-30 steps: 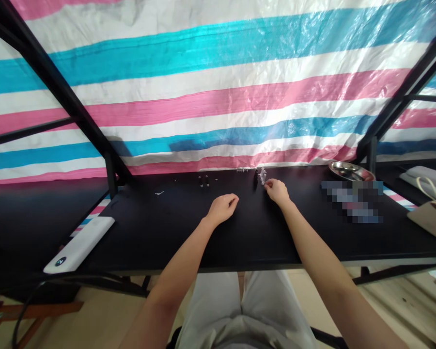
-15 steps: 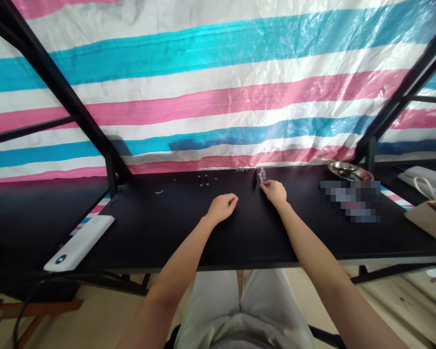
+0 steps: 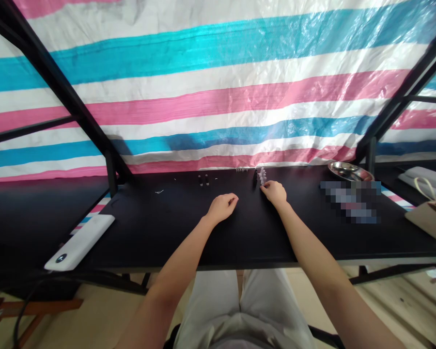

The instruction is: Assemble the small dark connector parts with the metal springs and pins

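Note:
My right hand (image 3: 275,194) rests on the black table (image 3: 254,237), its thumb and fingers pinched at the near end of a pale, knobbly strip (image 3: 262,175). Just left of that strip stands or lies a small dark piece (image 3: 255,177). Further left, my left hand (image 3: 222,207) lies on the table with its fingers curled closed; whether anything is inside is hidden. Beyond it, a row of several tiny metallic pieces (image 3: 241,170) sits at the table's back edge. Two small dark pieces with light ends (image 3: 204,180) lie to the left of the row.
White scraps (image 3: 159,191) lie on the left of the table. A long white device (image 3: 80,243) is at the left edge. At the right are a shiny metal dish (image 3: 350,171), a blurred-out patch (image 3: 350,202) and a beige bag (image 3: 429,219). Striped sheeting (image 3: 218,97) hangs behind.

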The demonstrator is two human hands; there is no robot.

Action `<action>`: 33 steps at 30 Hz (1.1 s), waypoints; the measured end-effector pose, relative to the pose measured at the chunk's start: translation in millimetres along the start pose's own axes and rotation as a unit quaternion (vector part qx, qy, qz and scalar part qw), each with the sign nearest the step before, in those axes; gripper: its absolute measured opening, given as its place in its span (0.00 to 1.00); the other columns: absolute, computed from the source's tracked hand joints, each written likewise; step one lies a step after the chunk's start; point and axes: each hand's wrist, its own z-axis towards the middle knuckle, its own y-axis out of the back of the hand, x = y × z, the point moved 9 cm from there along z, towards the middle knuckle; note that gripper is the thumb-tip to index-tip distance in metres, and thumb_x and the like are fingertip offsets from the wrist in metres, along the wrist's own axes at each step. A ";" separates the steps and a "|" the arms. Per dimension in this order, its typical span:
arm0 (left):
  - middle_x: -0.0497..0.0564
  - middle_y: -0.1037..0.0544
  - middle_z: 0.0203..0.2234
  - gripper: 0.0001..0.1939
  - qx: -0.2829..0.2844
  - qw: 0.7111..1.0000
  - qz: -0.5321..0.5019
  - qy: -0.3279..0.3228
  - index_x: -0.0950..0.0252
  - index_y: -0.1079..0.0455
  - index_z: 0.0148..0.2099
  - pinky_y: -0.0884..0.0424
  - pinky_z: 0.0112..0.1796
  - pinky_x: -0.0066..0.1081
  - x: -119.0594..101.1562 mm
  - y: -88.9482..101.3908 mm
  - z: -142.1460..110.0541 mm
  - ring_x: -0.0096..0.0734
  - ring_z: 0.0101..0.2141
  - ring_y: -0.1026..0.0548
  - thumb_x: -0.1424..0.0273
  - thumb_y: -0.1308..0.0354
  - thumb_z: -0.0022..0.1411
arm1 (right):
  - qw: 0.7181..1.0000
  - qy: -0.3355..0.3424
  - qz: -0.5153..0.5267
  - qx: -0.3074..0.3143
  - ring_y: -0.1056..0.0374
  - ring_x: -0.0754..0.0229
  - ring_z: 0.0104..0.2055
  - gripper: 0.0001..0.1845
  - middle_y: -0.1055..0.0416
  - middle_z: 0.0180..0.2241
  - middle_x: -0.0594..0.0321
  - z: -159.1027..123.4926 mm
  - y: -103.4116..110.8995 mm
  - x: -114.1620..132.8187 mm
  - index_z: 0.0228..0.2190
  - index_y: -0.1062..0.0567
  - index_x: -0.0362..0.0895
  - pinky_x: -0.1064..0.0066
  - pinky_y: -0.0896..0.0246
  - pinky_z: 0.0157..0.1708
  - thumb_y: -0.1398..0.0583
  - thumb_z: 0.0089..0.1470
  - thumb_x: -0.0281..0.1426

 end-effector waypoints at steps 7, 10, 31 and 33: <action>0.46 0.27 0.23 0.13 -0.004 1.000 -0.004 -0.005 0.63 0.28 0.36 0.40 0.27 0.24 -0.1 0.4 0.1 0.24 0.23 0.33 0.65 0.54 0.61 | 1.000 0.003 -0.003 0.009 0.30 0.54 0.40 0.15 0.26 0.37 0.55 -1.5 0.6 0.7 0.36 0.23 0.45 0.69 0.39 0.37 0.43 0.48 0.38; 0.47 0.27 0.24 0.14 -0.001 1.000 -0.006 -0.001 0.63 0.28 0.37 0.39 0.28 0.24 0.0 0.1 -0.1 0.24 0.23 0.33 0.65 0.54 0.61 | 1.000 0.002 -0.015 0.021 0.31 0.54 0.40 0.16 0.26 0.37 0.54 -4.1 2.3 2.4 0.38 0.24 0.45 0.69 0.39 0.37 0.43 0.49 0.38; 0.49 0.24 0.32 0.12 -0.042 0.998 0.008 0.047 0.61 0.30 0.43 0.34 0.34 0.26 10.2 8.0 2.2 0.27 0.30 0.28 0.68 0.52 0.60 | 0.966 0.232 0.047 0.107 0.36 0.65 0.25 0.08 0.29 0.24 0.63 -54.2 -3.2 71.8 0.28 0.26 0.45 0.76 0.47 0.26 0.43 0.49 0.35; 0.49 0.24 0.32 0.12 -0.042 0.996 0.023 0.071 0.61 0.31 0.44 0.34 0.34 0.27 16.8 11.7 3.3 0.27 0.30 0.28 0.69 0.52 0.60 | 0.953 0.264 0.066 0.136 0.37 0.66 0.24 0.07 0.29 0.24 0.65 -61.4 -9.7 79.7 0.28 0.26 0.45 0.76 0.48 0.25 0.43 0.48 0.34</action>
